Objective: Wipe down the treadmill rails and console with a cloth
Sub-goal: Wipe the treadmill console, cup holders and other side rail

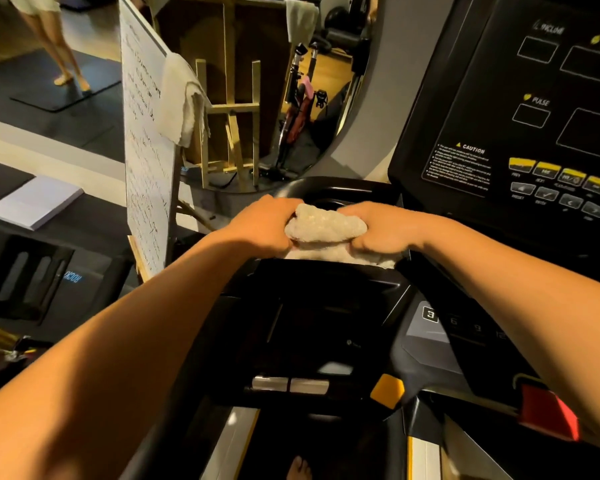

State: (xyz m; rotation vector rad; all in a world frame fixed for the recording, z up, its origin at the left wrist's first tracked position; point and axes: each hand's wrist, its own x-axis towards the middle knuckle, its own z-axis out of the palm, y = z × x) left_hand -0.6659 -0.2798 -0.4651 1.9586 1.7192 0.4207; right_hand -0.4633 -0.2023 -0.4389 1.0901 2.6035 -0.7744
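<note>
Bunched beige cloth point(325, 226) atop black console point(520, 109) ledge.

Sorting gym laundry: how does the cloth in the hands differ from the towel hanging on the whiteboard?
The cloth is bunched, gripped by the left hand and right hand; the towel hangs loose, untouched. The cloth rests on the treadmill; the towel drapes over the whiteboard corner. Both are pale and fluffy.
</note>
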